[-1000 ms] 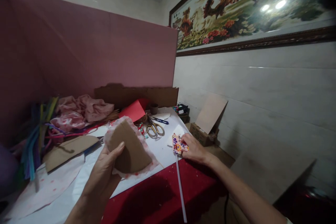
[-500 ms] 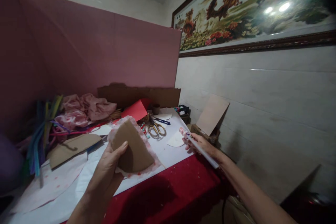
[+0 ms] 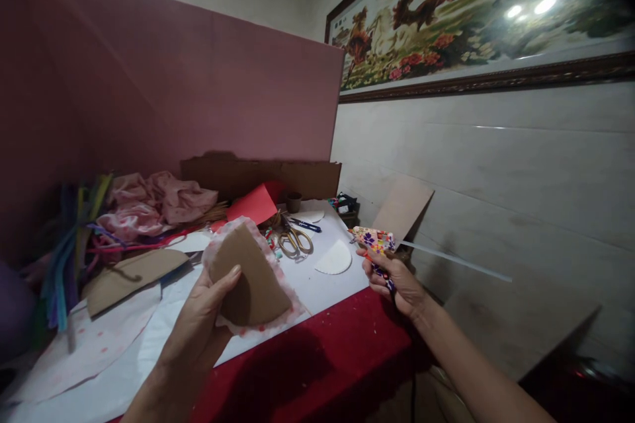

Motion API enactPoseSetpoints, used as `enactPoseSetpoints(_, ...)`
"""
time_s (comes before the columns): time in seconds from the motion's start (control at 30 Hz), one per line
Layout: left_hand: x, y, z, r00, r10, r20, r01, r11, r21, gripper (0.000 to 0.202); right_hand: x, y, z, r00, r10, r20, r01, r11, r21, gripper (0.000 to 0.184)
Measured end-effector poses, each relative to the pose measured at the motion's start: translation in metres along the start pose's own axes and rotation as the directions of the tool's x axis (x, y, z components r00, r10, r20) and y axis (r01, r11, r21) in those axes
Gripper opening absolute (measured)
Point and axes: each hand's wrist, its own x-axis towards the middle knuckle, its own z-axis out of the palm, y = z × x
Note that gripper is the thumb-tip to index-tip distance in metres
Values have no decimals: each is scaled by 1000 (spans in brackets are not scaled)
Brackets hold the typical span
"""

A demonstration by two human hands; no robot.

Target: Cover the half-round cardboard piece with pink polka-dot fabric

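My left hand (image 3: 211, 304) grips a brown cardboard piece (image 3: 255, 284) backed by pink-dotted white fabric (image 3: 292, 301), its thumb pressed on the cardboard face. The fabric's edge sticks out all round the cardboard. In my right hand (image 3: 397, 277) is a flower-patterned hot glue gun (image 3: 374, 238), its nozzle pointing left and a long clear glue stick (image 3: 461, 262) reaching out of its back. The gun is held apart from the cardboard, above the table's right edge. Between the two, a white half-round piece (image 3: 335, 258) lies on the white sheet.
Gold-handled scissors (image 3: 296, 242) and a blue utility knife (image 3: 305, 225) lie beyond my left hand. Red paper (image 3: 253, 207), a small brown pot (image 3: 293, 201) and crumpled pink fabric (image 3: 163, 201) are at the back. Another cardboard piece (image 3: 133, 275) and pipe cleaners (image 3: 69, 251) are left. A red cloth (image 3: 317, 363) covers the front.
My right hand has turned the glue gun, so its patterned side shows and the glue stick points right instead of toward me. The left hand keeps its hold, nearly still.
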Motion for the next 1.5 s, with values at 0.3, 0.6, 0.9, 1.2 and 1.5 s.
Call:
enactPoseSetpoints(0.3,-2,1,6,1000,12,-5,-12,1000,4,49,11,6,2,991,135,24,-136,988,73,20)
enactPoseSetpoints(0.6,1,-5,0,1000,-27,10,27,999,47,51,16,13,5,984,168,52,-171,983,72,25)
enactPoseSetpoints(0.9,0,-5,2,999,-45,16,44,996,71,53,15,13,9,988,148,51,-153,984,92,24)
enactPoseSetpoints(1.2,2,-7,1,998,-54,29,53,997,54,53,11,12,11,992,97,82,-110,981,161,25)
enactPoseSetpoints(1.5,0,-5,4,998,-66,-1,66,996,56,55,8,1,12,989,33,147,-66,972,225,23)
